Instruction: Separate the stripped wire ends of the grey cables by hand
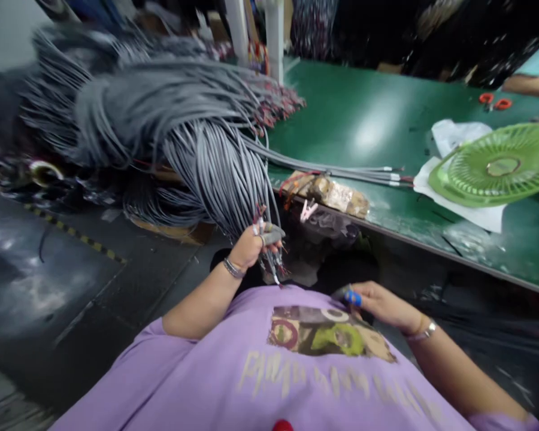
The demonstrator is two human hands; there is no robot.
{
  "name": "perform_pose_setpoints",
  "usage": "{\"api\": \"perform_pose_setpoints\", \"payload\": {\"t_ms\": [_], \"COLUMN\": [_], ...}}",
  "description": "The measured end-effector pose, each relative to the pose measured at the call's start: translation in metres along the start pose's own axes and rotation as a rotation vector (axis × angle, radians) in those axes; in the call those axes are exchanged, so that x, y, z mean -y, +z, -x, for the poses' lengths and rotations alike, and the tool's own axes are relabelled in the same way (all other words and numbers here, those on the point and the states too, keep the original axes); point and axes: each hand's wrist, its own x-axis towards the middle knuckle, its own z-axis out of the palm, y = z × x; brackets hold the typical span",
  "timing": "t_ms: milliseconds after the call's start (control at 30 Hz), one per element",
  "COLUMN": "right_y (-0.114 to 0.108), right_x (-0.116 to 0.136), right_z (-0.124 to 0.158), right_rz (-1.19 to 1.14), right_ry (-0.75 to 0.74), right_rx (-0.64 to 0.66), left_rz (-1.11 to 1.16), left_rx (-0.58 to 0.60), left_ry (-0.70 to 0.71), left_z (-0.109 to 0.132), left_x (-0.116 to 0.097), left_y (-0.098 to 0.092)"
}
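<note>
My left hand is closed around the ends of several grey cables, close in front of my body. Thin reddish wires and white bits stick out at the cable tips, above and below the fist. Grey coverings show on fingers of this hand. My right hand is near the shirt front, apart from the cables, with its fingers drawn together. A blue band and a dark grey covering are on its fingertips; whatever they pinch, if anything, is hidden.
A large pile of grey cable hangs over the left end of the green table. On it are a green fan, a taped brown bundle, a pink clip at the edge, and orange-handled scissors. Another person's arm rests at far right.
</note>
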Motion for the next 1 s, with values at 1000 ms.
{"api": "perform_pose_setpoints", "payload": {"t_ms": [1000], "right_y": [0.031], "right_x": [0.06], "right_z": [-0.133], "right_rz": [0.133], "right_ry": [-0.67], "right_rx": [-0.517], "left_rz": [-0.575], "left_rx": [0.185], "left_ry": [0.304], "left_z": [-0.008], "left_x": [0.028], "left_y": [0.004]}}
